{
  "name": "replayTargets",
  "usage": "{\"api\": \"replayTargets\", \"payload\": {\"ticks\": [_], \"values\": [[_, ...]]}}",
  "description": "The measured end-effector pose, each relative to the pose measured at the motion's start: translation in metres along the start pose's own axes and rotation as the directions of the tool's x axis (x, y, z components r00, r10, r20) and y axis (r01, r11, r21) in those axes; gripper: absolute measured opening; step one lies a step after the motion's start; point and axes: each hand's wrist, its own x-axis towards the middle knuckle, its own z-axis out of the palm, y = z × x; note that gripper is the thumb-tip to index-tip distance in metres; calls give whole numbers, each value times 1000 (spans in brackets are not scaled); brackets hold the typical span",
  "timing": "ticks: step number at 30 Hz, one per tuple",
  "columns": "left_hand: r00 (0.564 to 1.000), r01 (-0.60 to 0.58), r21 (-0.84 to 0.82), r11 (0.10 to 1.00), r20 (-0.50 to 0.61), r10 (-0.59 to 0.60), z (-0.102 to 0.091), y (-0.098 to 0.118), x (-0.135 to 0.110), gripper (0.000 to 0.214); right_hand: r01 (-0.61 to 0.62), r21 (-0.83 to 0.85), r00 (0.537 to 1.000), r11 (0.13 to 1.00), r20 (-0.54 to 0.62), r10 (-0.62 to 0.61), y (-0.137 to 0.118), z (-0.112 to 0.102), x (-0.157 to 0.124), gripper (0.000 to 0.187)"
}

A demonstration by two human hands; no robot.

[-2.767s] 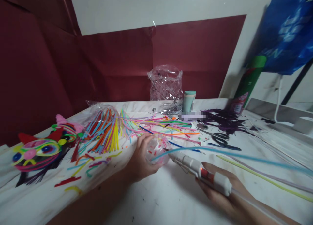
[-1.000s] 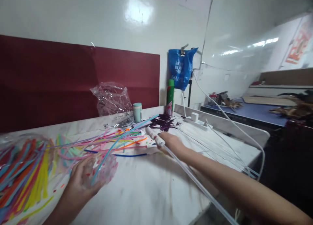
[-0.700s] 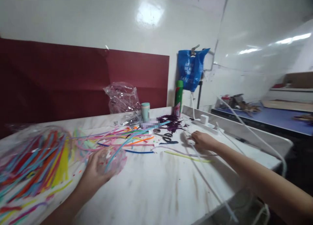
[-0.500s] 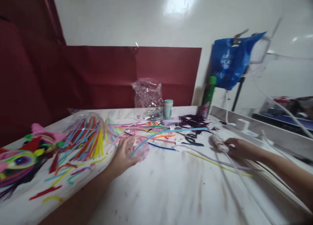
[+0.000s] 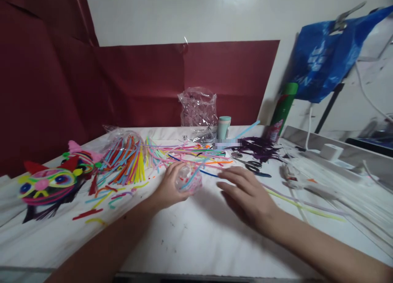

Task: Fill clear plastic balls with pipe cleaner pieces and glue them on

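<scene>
My left hand [image 5: 173, 184] is closed around a clear, rounded plastic piece [image 5: 194, 184] with pink bits on it. A light blue pipe cleaner [image 5: 196, 171] runs up and right from that piece; whether it is fixed there I cannot tell. To the right, my right hand [image 5: 244, 195] hovers over the table with fingers apart and nothing in them. A dark blue pipe cleaner [image 5: 208, 173] lies between the two hands. Farther right, what looks like a glue gun [image 5: 288, 174] rests on the table with its pale cord.
Pipe cleaners [image 5: 129, 162] spill from a plastic bag at left, near a decorated animal-face figure [image 5: 49, 184]. Scissors [image 5: 253, 166], purple shreds [image 5: 260, 148], a mint-lidded container [image 5: 224, 127] and a green can [image 5: 284, 107] stand or lie farther back. Clear sticks [image 5: 346, 197] lie at right.
My right hand has left the glue gun and come inward, close to the plastic piece. My left hand keeps its hold on that piece. The view has shifted left and lower.
</scene>
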Motion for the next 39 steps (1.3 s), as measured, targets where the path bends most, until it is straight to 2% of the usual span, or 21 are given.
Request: {"api": "replayTargets", "payload": {"ticks": [2,4,9,14,20,28,33,39], "values": [[999,-29,8,1000,16,29,-2,1,0,72,-64,15,998,998,-18,64,-14,22,12,25],[998,-43,10,999,36,42,-4,2,0,71,-113,14,993,993,-14,114,-15,38,16,27],[998,-43,20,999,53,42,-8,5,1,72,-160,21,984,987,86,157,-6,57,9,12],[993,-66,29,997,103,63,-11,5,0,75,-217,80,969,973,140,204,-1,63,2,15],[983,-120,30,992,140,115,-13,5,1,77,-277,148,955,949,148,256,0,65,2,16],[980,-122,46,991,163,113,-13,2,2,77,-312,211,946,927,162,281,0,65,2,15],[982,-81,31,996,174,74,-15,5,1,79,-322,209,942,923,167,291,2,67,0,15],[955,-14,-123,992,291,50,-22,0,3,73,-337,237,938,911,173,302,5,70,-3,13]]}}
